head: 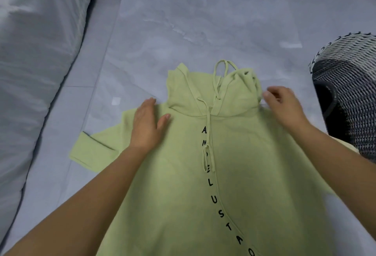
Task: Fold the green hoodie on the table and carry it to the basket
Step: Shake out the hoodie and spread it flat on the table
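The green hoodie (244,164) lies front up on the pale marbled table (203,21), hood (189,91) at the far end, body running off the near edge of view. Black lettering (214,199) runs down the chest, and 2 drawstrings (209,133) trail across it. The left hand (147,125) is released, fingers straight, palm pressing flat on the left shoulder just beside the hood. The left sleeve (91,150) is bent out to the left, cuff on the table. The right hand (284,106) sits on the right shoulder, fingers bent at the hood's edge; whether it's grasping cloth, I cannot tell. The black-and-white woven basket (350,84) stands at the right, near that hand, with white bedding (36,52) far left.
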Demonstrator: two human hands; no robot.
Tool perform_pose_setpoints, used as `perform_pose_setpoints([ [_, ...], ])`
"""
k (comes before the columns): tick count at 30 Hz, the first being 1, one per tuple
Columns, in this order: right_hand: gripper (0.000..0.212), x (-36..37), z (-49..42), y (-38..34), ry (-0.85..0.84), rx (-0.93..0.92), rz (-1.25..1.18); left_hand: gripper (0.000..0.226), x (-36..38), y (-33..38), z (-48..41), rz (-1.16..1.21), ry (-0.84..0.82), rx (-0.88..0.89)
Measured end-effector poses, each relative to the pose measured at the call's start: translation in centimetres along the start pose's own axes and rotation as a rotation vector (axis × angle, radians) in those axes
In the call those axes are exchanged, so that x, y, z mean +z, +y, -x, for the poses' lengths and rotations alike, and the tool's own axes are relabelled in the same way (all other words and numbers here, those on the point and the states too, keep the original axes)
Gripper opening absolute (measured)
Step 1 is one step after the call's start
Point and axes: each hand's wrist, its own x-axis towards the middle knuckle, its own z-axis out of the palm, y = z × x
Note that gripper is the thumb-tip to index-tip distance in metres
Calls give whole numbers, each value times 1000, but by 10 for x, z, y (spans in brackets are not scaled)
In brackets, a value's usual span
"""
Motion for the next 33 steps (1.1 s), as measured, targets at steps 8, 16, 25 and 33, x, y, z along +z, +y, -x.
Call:
perform_pose_setpoints([
  [8,14,17,-1,-38,-92,177,-361,27,6,43,-53,518,-92,-334],
  [16,52,-43,78,6,-772,350,-179,23,-62,6,38,477,-710,-266],
  [25,43,6,2,-5,-238,471,-32,32,-2,35,-31,411,-217,-452],
  [33,26,-31,-32,-52,-155,262,-538,17,-44,79,-71,783,2,-308],
])
